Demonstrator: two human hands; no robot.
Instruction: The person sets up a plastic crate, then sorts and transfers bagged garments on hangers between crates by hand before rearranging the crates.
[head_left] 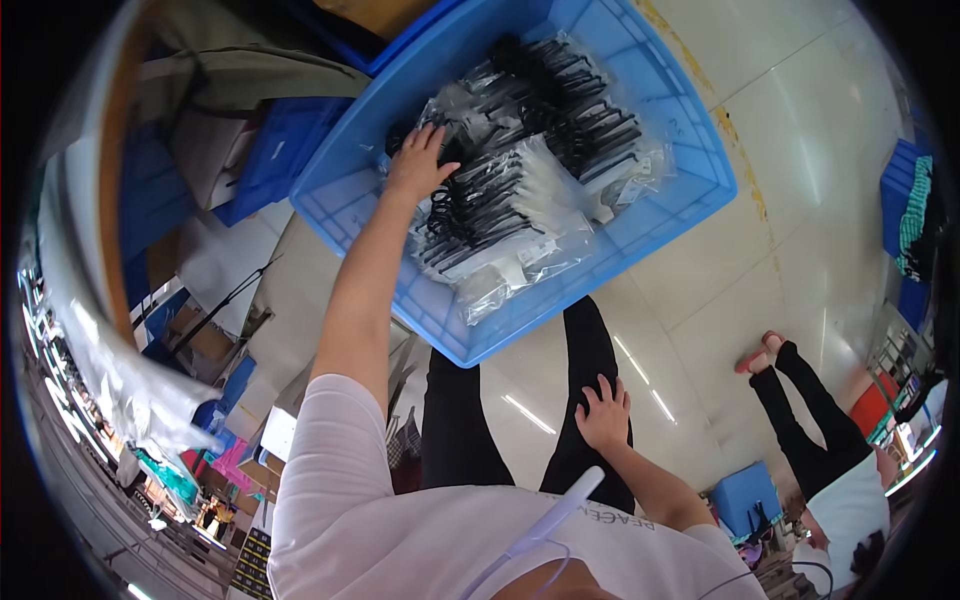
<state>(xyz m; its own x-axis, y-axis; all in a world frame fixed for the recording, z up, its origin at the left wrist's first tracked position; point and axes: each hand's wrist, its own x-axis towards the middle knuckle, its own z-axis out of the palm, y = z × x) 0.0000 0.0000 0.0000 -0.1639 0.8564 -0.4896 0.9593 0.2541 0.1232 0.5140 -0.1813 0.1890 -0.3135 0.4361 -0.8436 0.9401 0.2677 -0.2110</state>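
A large light-blue plastic bin (655, 235) stands in front of me. Inside lie rows of clear plastic bags (500, 215) with thin black strips, black coils and pale parts. Their exact kind is hard to make out. My left hand (418, 165) reaches over the near left wall and lies on the bags at the left of the pile, fingers spread and gripping nothing visible. Against my black-trousered right thigh rests my right hand (603, 415), its fingers apart and holding nothing.
A darker blue bin (400, 45) sits beyond the far left corner, and blue boxes (285, 150) line the left. Another person (815, 440) in black trousers is at the right. A blue container (745, 497) stands on the tiled floor (700, 335).
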